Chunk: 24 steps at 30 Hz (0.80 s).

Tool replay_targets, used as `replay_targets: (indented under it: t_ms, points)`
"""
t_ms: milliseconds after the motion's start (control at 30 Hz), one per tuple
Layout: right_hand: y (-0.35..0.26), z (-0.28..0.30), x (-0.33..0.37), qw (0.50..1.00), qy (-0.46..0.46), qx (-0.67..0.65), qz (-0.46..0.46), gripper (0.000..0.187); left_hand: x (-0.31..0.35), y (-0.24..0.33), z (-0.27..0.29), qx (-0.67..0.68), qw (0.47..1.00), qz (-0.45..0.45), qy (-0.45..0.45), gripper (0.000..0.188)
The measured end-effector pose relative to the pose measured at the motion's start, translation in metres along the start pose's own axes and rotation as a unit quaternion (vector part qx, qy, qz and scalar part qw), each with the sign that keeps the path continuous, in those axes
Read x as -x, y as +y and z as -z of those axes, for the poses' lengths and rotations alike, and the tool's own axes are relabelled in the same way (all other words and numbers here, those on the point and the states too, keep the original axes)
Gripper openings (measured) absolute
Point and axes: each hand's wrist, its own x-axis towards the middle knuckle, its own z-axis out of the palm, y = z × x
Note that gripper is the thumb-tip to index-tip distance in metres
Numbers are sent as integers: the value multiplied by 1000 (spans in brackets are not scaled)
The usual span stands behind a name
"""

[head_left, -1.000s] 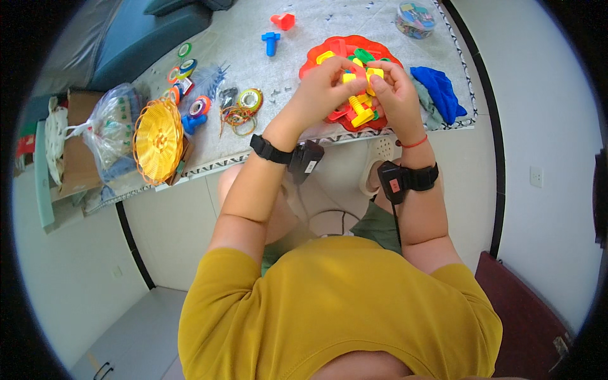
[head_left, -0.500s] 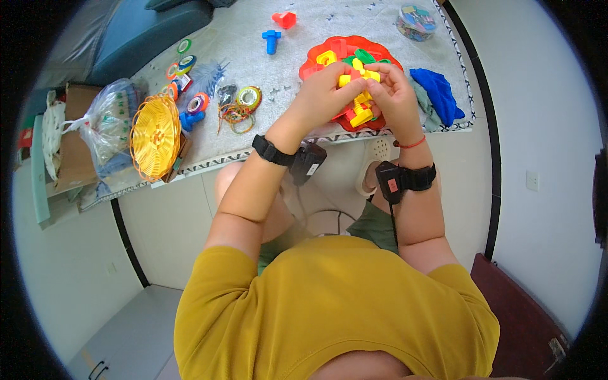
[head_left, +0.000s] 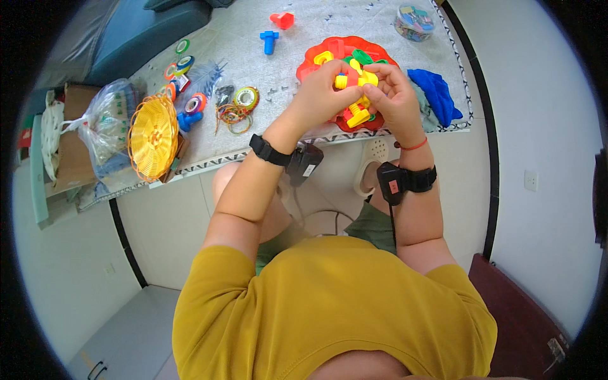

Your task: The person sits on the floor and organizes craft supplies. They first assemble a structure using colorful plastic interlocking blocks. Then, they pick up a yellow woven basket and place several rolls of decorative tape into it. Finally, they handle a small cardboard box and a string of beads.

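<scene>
Over a red scalloped tray (head_left: 306, 66), both my hands hold a yellow toy bolt (head_left: 368, 78) with a red piece (head_left: 353, 76), seemingly a nut, around its shaft. My left hand (head_left: 325, 96) is closed at the red piece, thumb toward me. On the bolt's wide end, my right hand (head_left: 396, 98) has its thumb and fingers closed. Below them another yellow bolt (head_left: 358, 116) lies at the tray's near side. A yellow nut (head_left: 323, 57) and green pieces (head_left: 362, 57) sit in the tray, partly hidden by my hands.
Beyond the tray lie a blue bolt (head_left: 269, 42) and a red bolt (head_left: 282, 21). Blue cloth (head_left: 436, 95) is at right, a clear tub (head_left: 414, 23) farther back. Tape rolls (head_left: 246, 97), a yellow woven basket (head_left: 152, 138) and a plastic bag (head_left: 113, 123) stand left.
The yellow bolt has turned slightly between my hands, and its wide end shows more clearly. Both hands stay above the tray. The whole view has shifted a little.
</scene>
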Motion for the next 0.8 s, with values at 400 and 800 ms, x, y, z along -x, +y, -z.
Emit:
replay_targets:
  t_ms: [400,800]
  points:
    - [8,0,-1,996,14,36,83,36,-2,6,8,-91,993,69,8,41]
    - [3,-1,0,996,-4,-87,4,33,-3,4,10,-76,993,-77,-54,44]
